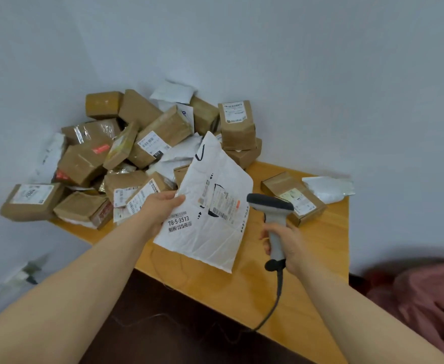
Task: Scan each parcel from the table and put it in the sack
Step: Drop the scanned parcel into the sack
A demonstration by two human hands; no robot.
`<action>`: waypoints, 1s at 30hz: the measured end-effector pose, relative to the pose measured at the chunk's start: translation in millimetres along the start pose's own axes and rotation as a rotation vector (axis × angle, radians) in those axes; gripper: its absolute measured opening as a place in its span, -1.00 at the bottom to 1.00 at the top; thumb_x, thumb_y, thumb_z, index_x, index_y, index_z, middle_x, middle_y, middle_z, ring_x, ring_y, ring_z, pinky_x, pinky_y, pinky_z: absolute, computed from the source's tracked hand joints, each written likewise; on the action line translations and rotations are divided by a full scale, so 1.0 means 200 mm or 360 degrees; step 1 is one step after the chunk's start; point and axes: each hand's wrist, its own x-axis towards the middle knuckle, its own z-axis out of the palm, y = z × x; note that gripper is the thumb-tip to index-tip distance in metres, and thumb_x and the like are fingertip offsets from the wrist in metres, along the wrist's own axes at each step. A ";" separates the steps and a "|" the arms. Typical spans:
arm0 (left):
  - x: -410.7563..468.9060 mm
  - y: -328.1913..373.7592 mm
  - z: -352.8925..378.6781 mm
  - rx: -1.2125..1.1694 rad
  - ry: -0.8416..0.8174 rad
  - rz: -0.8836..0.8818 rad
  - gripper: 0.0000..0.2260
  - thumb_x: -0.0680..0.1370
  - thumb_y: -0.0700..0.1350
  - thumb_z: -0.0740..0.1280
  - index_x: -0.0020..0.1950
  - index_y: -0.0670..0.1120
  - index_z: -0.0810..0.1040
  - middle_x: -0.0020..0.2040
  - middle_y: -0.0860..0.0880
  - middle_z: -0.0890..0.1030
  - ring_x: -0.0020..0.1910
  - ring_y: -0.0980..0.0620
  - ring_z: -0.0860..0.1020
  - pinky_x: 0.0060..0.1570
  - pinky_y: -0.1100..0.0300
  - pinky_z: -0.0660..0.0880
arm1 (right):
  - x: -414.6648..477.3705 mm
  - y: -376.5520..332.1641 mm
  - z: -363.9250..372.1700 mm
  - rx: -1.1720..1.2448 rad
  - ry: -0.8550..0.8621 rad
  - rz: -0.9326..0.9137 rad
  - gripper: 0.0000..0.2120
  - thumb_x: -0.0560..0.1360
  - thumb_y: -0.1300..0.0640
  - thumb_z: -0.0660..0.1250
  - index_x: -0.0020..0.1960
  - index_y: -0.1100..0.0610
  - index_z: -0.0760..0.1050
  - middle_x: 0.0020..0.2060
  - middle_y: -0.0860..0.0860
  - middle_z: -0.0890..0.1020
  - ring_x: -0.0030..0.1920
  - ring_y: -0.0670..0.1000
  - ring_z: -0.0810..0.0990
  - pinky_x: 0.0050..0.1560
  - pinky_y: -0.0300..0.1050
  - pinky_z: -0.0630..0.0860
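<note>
PARCEL SORTING: A person's left hand (163,206) pinches a white poly mailer (210,240) by its left edge, thumb on top. The mailer hangs tilted above the middle of the wooden table (318,258), its shipping label (222,203) facing up. The right hand (287,246), fingers wrapped round the grip, aims a grey corded scanner (269,203) at the label from just beside the mailer's right edge. A heap of brown boxes & white bags (126,153) fills the table's far-left corner, w/ some overhanging the left edge. One flat box (291,193) & a white pouch (328,189) lie near the far-right corner. A blurred pink shape (425,298) below the right edge is prob. the sack; can't tell for sure.

Likely risks:
- The mailer is creased, so the code may not read unless flattened.
- It carries more than one barcode, so the wrong one could register.
- The cable (278,292) trailing over the near edge could snag.
- Overhanging boxes could slide off if the heap is disturbed.
</note>
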 end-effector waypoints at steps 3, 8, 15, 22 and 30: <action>-0.02 0.07 0.00 -0.0029 -0.0003 0.0032 -0.88 0.57 -0.23 0.32 0.08 -0.12 0.58 -0.16 -0.17 0.66 -0.27 -0.09 0.64 -0.26 0.01 0.62 | -0.11 -0.12 0.13 -0.0189 -0.0382 -0.0054 -0.75 0.42 0.32 0.40 0.09 0.28 0.49 -0.34 0.14 0.63 -0.38 0.05 0.60 -0.35 -0.10 0.55; -0.03 0.16 0.02 -0.0117 -0.0018 0.0064 -0.85 0.59 -0.26 0.28 0.14 -0.12 0.54 -0.06 -0.22 0.64 -0.13 -0.17 0.63 -0.02 -0.12 0.57 | -0.25 -0.24 0.27 -0.0506 -0.0524 -0.0114 -0.77 0.40 0.26 0.46 0.03 0.23 0.54 -0.40 0.09 0.57 -0.44 0.01 0.50 -0.39 -0.11 0.50; 0.01 0.22 0.04 -0.0117 -0.0090 0.0024 -0.68 0.59 -0.23 0.28 0.35 -0.12 0.50 0.07 -0.23 0.65 -0.05 -0.18 0.66 -0.12 -0.05 0.61 | -0.35 -0.31 0.36 -0.0789 -0.0475 -0.0148 -0.87 0.40 0.24 0.48 -0.19 0.20 0.53 -0.49 0.07 0.51 -0.53 -0.03 0.42 -0.47 -0.20 0.45; 0.05 0.22 0.07 -0.0109 -0.0118 0.0000 -0.66 0.58 -0.21 0.30 0.36 -0.09 0.49 0.04 -0.20 0.65 -0.08 -0.16 0.67 -0.05 -0.09 0.61 | -0.36 -0.33 0.39 -0.0809 -0.0343 -0.0068 -0.89 0.41 0.27 0.46 -0.20 0.21 0.52 -0.49 0.07 0.50 -0.51 -0.02 0.44 -0.46 -0.19 0.47; 0.07 0.22 0.07 -0.0087 -0.0109 -0.0017 -0.63 0.57 -0.19 0.32 0.39 -0.07 0.45 -0.01 -0.18 0.65 -0.14 -0.13 0.66 -0.05 -0.07 0.61 | -0.36 -0.33 0.41 -0.0707 -0.0285 -0.0069 -0.89 0.41 0.29 0.45 -0.19 0.23 0.51 -0.48 0.08 0.50 -0.53 -0.03 0.42 -0.45 -0.19 0.47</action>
